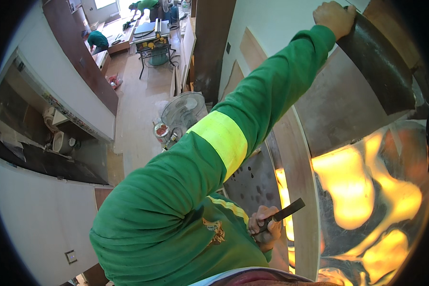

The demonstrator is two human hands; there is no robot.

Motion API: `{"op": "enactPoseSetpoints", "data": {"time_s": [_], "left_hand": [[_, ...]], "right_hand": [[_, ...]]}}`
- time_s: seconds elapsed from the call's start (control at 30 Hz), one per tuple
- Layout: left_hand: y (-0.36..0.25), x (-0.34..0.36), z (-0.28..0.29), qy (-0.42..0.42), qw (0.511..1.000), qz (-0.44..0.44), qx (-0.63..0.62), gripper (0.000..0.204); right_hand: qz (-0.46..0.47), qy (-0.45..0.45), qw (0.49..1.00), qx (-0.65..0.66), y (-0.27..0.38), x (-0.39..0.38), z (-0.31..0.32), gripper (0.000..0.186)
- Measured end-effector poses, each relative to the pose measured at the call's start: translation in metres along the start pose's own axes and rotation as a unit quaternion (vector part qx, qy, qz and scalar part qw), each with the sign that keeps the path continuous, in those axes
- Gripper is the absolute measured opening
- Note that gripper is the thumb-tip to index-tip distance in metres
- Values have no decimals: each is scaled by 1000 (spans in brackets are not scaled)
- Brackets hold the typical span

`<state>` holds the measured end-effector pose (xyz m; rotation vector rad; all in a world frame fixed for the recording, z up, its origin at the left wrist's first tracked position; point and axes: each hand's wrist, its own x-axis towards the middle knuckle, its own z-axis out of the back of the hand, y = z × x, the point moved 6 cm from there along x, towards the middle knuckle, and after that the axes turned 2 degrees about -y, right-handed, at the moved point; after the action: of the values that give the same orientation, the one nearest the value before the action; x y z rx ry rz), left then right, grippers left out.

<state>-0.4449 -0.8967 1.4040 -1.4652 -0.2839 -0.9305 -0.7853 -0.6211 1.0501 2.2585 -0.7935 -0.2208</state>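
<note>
My left hand (332,20) reaches high to the upper right, its fingers closed over the top edge of a dark glossy sheet (376,64) against the wall. Below that sheet is a greyish panel (345,95), and lower still a shiny metallic surface (367,200) with bright orange reflections. At chest height, my right hand (264,226) grips a dark flat-bladed tool (291,208), its blade angled up to the right, beside a narrow wooden board (300,190). My raised green sleeve hides part of the area between the hands.
A standing fan (181,107) and a can (160,129) are on the floor ahead. Beyond are a table saw (152,40), leaning boards (186,57) and two workers (97,40) (143,7). At left are a doorway with a toilet (60,141) and a white wall (38,219).
</note>
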Motion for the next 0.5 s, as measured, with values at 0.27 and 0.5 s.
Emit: {"op": "enactPoseSetpoints", "data": {"time_s": [0.27,0.5], "left_hand": [[-20,17,12,-120,992,-16,-23,66],[-64,14,39,-242,945,-207,-77,41]], "right_hand": [[11,11,1000,17,8,-10,10,33],[-1,5,999,44,11,-12,10,27]]}}
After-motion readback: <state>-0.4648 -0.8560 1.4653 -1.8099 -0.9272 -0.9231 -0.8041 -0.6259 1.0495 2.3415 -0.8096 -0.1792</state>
